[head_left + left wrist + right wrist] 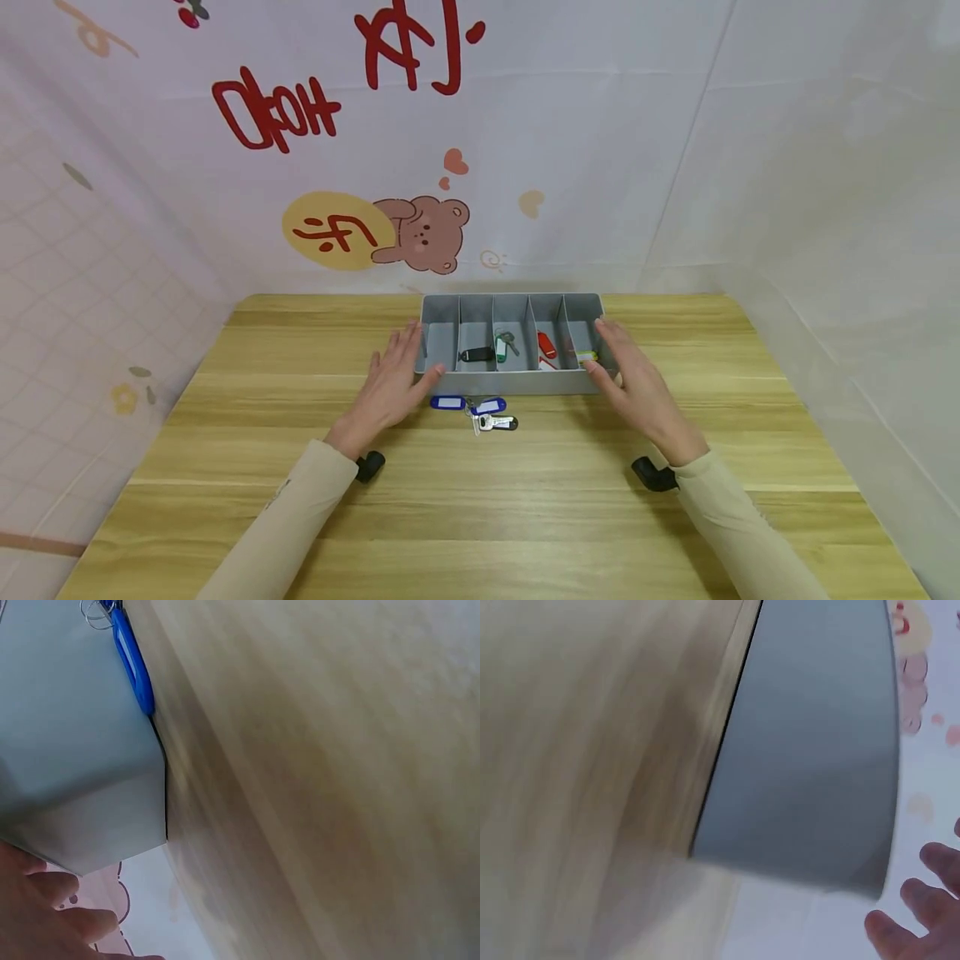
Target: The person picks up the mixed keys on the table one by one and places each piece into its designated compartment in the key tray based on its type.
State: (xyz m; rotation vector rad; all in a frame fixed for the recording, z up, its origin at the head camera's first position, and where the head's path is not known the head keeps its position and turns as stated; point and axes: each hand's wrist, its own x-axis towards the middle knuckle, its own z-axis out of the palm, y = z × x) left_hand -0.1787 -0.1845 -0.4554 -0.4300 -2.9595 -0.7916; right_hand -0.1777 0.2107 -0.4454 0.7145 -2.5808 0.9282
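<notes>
Red lettering (408, 46) and the tags' white labels (449, 403) are unreadable to me. The gray tray (517, 383) holds, in compartments 2 to 5 from left, black (476, 354), green (501, 348), red (547, 345) and yellow tags (586, 356); 2 blue tags (489, 406) lie before it. Left hand (390, 379) and right hand (637, 383) flank it, fingers spread.

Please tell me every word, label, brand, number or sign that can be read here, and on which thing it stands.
"乐", as it seems, turned sideways: on the yellow oval of the wall cloth.
Other red writing on the wall cloth: I cannot read it with certainty.
White labels on the blue tags and green tag: too small to read.
Gray tray: no text visible.
</notes>
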